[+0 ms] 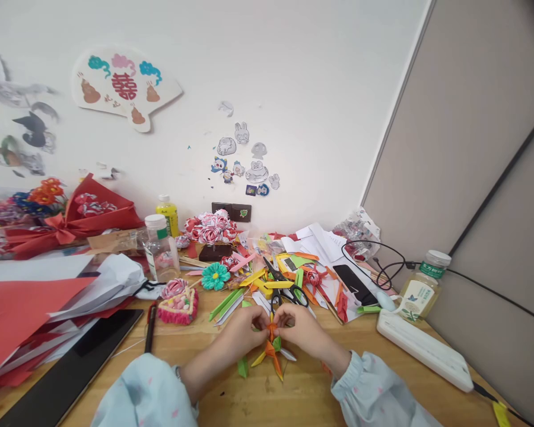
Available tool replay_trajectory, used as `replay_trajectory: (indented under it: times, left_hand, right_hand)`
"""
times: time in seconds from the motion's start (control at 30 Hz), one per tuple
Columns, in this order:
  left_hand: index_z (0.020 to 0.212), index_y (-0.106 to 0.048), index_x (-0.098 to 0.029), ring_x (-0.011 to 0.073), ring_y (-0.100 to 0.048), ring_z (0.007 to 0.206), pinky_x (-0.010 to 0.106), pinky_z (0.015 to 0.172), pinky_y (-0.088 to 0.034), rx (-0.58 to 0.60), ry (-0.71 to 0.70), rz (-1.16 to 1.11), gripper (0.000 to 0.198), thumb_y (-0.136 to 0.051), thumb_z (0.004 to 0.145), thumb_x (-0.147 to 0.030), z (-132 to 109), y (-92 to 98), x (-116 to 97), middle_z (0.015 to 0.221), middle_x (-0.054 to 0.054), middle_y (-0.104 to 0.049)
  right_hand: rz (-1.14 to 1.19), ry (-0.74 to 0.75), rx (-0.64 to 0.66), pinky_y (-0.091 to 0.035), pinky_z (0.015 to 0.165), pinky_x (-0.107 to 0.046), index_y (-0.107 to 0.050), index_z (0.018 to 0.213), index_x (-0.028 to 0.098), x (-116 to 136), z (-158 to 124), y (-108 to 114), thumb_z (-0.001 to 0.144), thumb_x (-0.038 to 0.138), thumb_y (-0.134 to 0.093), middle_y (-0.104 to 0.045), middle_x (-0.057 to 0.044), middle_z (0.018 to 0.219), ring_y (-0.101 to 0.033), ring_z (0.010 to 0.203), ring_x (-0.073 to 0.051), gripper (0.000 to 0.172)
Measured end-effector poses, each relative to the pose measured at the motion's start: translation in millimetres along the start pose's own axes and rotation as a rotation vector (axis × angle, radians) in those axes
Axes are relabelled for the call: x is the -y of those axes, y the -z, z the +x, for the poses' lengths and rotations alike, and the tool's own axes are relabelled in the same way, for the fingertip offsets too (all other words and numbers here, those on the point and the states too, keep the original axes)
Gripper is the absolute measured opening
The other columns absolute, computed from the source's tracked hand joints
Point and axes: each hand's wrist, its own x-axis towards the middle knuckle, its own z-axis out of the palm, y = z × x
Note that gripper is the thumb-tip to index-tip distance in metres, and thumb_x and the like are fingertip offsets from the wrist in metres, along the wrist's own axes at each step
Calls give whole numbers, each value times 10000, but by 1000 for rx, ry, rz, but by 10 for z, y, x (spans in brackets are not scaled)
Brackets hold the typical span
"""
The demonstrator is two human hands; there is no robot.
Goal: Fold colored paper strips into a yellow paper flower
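Note:
Close together over the wooden table, my left hand [248, 327] and my right hand [300, 328] pinch a small folded orange paper piece [272, 331] between thumbs and fingertips. It is part of a folded paper star [273, 353] with orange, yellow, green and white points, which hangs toward me below my fingers. Part of it is hidden by my hands. Just beyond them lie black-handled scissors [289, 294], partly covered by folded paper strips. Green folded strips [228, 305] rest to the left of the scissors.
A heart-shaped pink box [178, 305], a black pen [150, 327] and a dark tablet [71, 373] lie at left. A phone [354, 284], a bottle [422, 287] and a white power strip [425, 350] are at right. Paper flowers [211, 227] stand by the wall.

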Motion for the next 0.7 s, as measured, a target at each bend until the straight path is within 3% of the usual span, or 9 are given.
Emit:
replay_trajectory:
  times: [0.3,0.5,0.7]
  left_hand:
    - [610,-611,-140,124,-546,569,215,550,-415,68,17,11,67,-556,647,-150,13,17,8,595,-8,-628]
    - [548,-580,-150,106,-486,538,205,528,-367,81,16,35,86,-537,618,-124,3,24,-19,540,-41,-565]
    - [520,-534,-155,100,-465,534,201,517,-353,89,17,1,93,-543,606,-121,4,1,1,532,-46,-529]
  right_hand:
    - [-58,2,-50,-424,566,-214,-635,691,170,11,-28,-47,630,46,-592,-605,25,645,-550,612,-120,146]
    - [11,-29,20,-462,611,-235,-645,733,172,10,-33,-16,638,69,-616,-627,18,678,-585,652,-134,143]
    - [-28,-33,28,-427,545,-208,-646,689,175,13,-35,-11,629,64,-620,-614,30,626,-559,591,-117,129]
